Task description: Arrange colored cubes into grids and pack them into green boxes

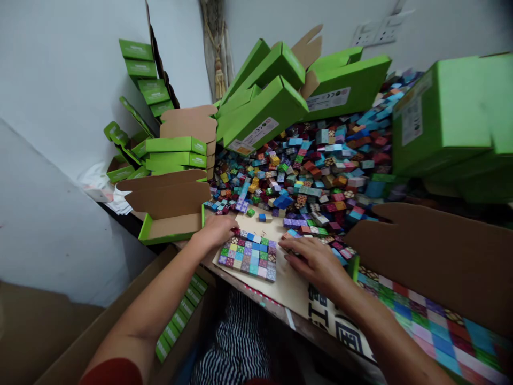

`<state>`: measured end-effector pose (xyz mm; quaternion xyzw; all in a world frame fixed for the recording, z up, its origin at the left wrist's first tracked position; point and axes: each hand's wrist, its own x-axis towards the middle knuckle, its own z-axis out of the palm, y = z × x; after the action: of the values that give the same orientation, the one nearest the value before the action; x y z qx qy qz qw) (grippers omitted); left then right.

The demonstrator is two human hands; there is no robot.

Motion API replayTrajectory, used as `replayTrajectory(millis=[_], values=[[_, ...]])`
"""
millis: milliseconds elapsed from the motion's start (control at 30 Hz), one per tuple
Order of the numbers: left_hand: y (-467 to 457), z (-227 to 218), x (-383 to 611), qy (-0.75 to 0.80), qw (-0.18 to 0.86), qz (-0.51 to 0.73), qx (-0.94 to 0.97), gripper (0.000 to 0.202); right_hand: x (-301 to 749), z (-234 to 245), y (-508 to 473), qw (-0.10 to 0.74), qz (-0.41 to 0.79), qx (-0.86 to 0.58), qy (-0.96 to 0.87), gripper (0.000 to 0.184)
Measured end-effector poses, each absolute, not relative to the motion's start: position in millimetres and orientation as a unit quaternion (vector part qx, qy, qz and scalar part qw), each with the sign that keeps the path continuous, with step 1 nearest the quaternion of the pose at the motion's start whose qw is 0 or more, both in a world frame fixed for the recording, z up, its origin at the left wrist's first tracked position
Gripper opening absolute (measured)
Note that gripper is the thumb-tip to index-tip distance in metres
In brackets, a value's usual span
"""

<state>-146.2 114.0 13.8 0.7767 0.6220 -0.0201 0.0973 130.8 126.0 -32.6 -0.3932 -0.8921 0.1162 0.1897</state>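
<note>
Pressure from the left hand (pixel 216 231), curled at the far-left corner of the block grid (pixel 249 258), grip unclear, should be light. The right hand (pixel 315 259), half-open, seemingly empty, could square the grid near the desk's (pixel 274 308) front edge.

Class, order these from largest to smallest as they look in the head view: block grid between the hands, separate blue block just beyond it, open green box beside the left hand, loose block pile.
1. Loose block pile
2. Open green box
3. Block grid
4. Blue block
</note>
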Motion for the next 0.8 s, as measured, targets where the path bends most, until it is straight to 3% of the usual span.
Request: replayTrajectory(millis=[200, 333, 400, 567, 800], values=[[110, 11, -153, 0.599, 0.143, -0.008, 0.788, 0.032, 115, -33, 119, 0.168, 0.117, -0.362, -0.909, 0.042], [97, 1, -154, 0.541, 0.196, 0.019, 0.817, 0.094, 98, -33, 120, 0.114, 0.149, -0.308, -0.933, 0.095], [92, -7, -152, 0.518, 0.212, 0.027, 0.828, 0.111, 88, -34, 122, 0.064, 0.183, -0.285, -0.939, 0.114], [87, -19, -146, 0.476, 0.212, 0.085, 0.849, 0.095, 72, -37, 123, 0.051, 0.204, -0.282, -0.936, 0.113], [86, -15, -152, 0.487, 0.211, 0.095, 0.843, 0.095, 77, -34, 125, 0.086, 0.197, -0.262, -0.941, 0.109]])
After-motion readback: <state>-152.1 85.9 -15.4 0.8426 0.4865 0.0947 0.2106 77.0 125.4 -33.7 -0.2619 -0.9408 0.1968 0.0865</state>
